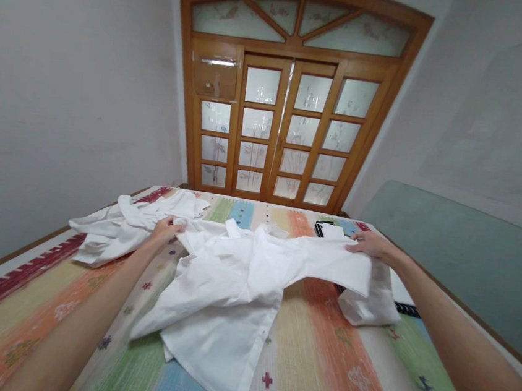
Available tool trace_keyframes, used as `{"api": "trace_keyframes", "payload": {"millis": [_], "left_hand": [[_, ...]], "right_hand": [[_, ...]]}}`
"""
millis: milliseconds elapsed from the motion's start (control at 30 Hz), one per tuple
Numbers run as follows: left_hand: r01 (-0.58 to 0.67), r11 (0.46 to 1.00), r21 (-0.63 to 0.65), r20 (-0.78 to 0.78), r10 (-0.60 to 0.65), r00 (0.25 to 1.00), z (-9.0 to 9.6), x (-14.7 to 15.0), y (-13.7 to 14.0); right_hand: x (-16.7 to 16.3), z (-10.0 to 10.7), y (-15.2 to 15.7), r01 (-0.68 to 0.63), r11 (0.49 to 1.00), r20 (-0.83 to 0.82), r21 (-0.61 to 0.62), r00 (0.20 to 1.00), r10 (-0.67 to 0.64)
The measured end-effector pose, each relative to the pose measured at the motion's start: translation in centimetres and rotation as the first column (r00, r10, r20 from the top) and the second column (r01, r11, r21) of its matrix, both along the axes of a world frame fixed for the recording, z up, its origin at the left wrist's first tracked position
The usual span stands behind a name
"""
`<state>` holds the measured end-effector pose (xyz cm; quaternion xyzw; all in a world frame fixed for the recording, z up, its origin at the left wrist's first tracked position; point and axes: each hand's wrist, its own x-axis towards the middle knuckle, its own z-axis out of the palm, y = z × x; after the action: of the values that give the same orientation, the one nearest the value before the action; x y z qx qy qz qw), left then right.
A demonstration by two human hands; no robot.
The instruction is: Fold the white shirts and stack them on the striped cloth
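Observation:
A white long-sleeved garment (233,280), perhaps a jacket, spreads between my hands with its lower part draped toward me over the striped cloth. My left hand (167,230) is closed on its left upper edge, fingers pinching the fabric. My right hand (371,244) grips the top of the sleeve that stretches to the right; its wide cuff hangs below. Beneath and beside this sleeve lies another piece of white fabric (368,309). Some fingertips are hidden in the folds.
A second crumpled white garment (120,230) lies beyond my left forearm. Black-and-white items (325,228) show behind the right sleeve. A patterned striped cloth (314,356) covers the surface. A pale green panel (460,254) leans at the right wall, and wooden glazed doors (281,129) stand at the far end.

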<state>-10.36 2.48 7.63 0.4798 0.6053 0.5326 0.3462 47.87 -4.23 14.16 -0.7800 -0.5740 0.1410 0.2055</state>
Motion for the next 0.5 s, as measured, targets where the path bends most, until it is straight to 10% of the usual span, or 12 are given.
{"api": "trace_keyframes", "payload": {"millis": [133,267,367,500], "left_hand": [[0.069,0.992,0.107,-0.127,-0.055,0.990,1.5,-0.8,0.2],[-0.099,0.977,0.190,-0.443,0.175,0.879,1.3,0.1,-0.3],[-0.089,0.976,0.198,-0.655,0.200,0.729,0.3,1.5,-0.8],[0.013,0.992,-0.129,-0.730,-0.104,0.675,-1.4,3.5,-1.6]], "right_hand": [[1.3,1.4,0.2,0.093,0.994,0.294,0.058,0.950,-0.106],[-0.7,-0.4,-0.1,0.147,0.958,0.512,0.247,0.820,-0.258],[-3.8,-2.9,-0.1,0.010,0.978,0.545,0.209,0.829,-0.125],[-8.4,-6.2,0.0,-0.171,0.985,0.468,0.018,0.872,0.143]]}}
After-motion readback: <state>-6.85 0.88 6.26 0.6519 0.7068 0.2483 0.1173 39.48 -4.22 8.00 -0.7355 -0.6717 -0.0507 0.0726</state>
